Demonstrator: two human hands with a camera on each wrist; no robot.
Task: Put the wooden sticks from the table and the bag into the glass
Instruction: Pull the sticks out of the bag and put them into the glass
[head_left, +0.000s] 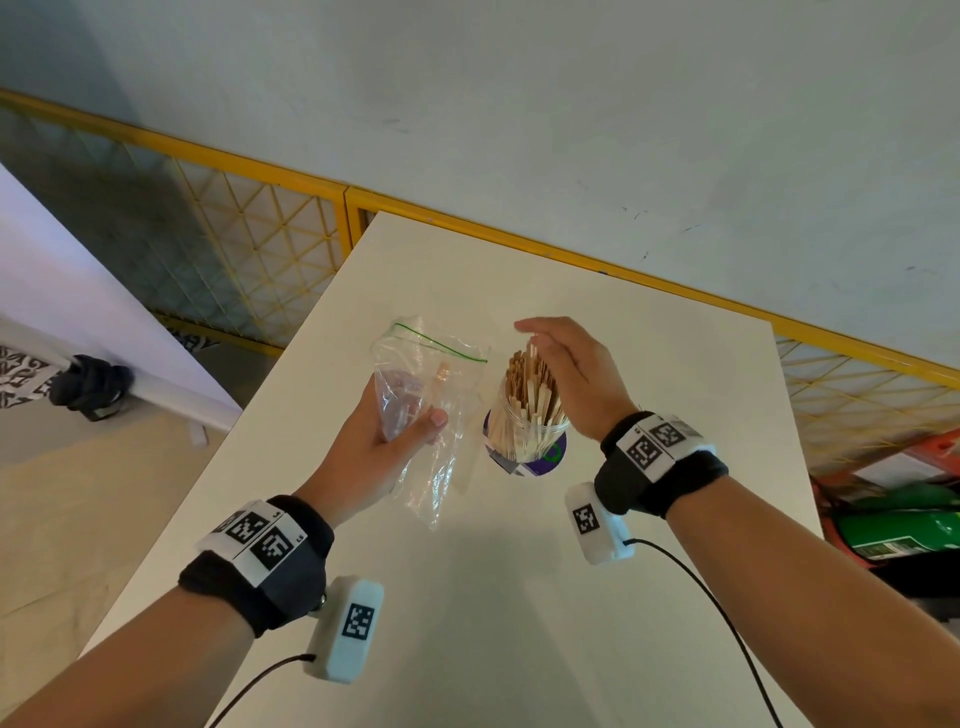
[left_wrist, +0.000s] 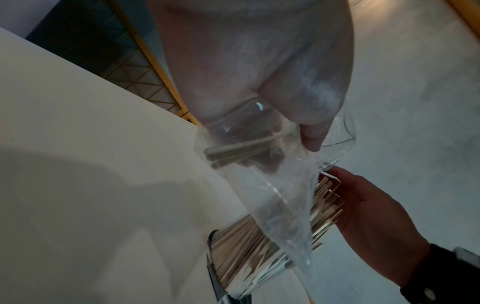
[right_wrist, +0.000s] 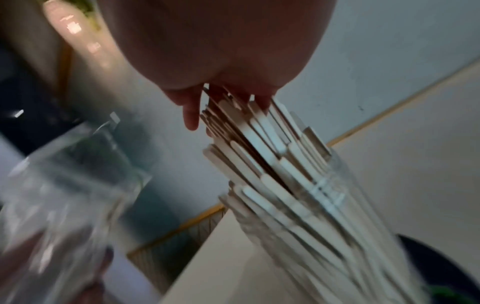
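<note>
A clear glass (head_left: 540, 434) packed with wooden sticks (head_left: 527, 387) stands mid-table on a round purple and white mat (head_left: 548, 461). My right hand (head_left: 550, 353) is over the stick tops with straight fingers, and its fingertips (right_wrist: 191, 117) touch the sticks (right_wrist: 272, 156). To the left of the glass my left hand (head_left: 410, 423) grips a clear zip bag (head_left: 436, 395) with a green seal, lifted off the table. The left wrist view shows a few sticks (left_wrist: 233, 151) still inside the bag (left_wrist: 275, 205), under my thumb (left_wrist: 311, 135), with the glass (left_wrist: 244, 259) just below.
The white table (head_left: 519, 597) has its left edge close to my left arm. A yellow mesh fence (head_left: 249, 249) runs behind it. Green containers (head_left: 893, 530) lie on the floor at right, and a black item (head_left: 88, 387) rests at far left.
</note>
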